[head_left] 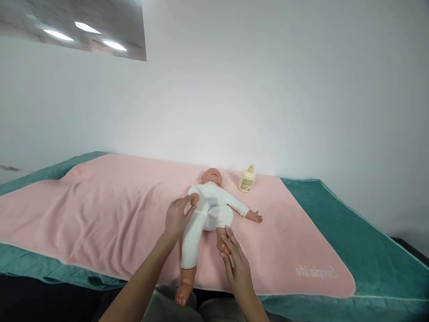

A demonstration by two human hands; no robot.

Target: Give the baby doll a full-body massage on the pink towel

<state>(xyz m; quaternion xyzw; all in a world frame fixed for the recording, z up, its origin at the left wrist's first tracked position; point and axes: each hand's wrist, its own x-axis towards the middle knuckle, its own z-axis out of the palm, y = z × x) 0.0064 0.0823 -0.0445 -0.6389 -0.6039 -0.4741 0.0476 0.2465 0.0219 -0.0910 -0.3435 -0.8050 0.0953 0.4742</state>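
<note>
A baby doll (211, 197) with a white cloth body lies on its back on a pink blanket (134, 192), its head toward the wall. My left hand (177, 217) is at the doll's small hand and raised thigh on the left, thumb and fingertips closed around the doll's hand. One doll leg stretches toward me, its foot (184, 290) reaching past the blanket's edge. The other leg is bent. My right hand (237, 264) has its fingers and thumb around that leg's foot (222, 241). The doll's other arm (239, 205) lies stretched out to the right.
A cream pump bottle (247, 180) stands on the blanket right of the doll's head. Under the blanket is a green padded cover (338, 232). A white wall (268, 89) rises behind, with a glossy panel (83, 27) at upper left. My legs (217, 311) are below the near edge.
</note>
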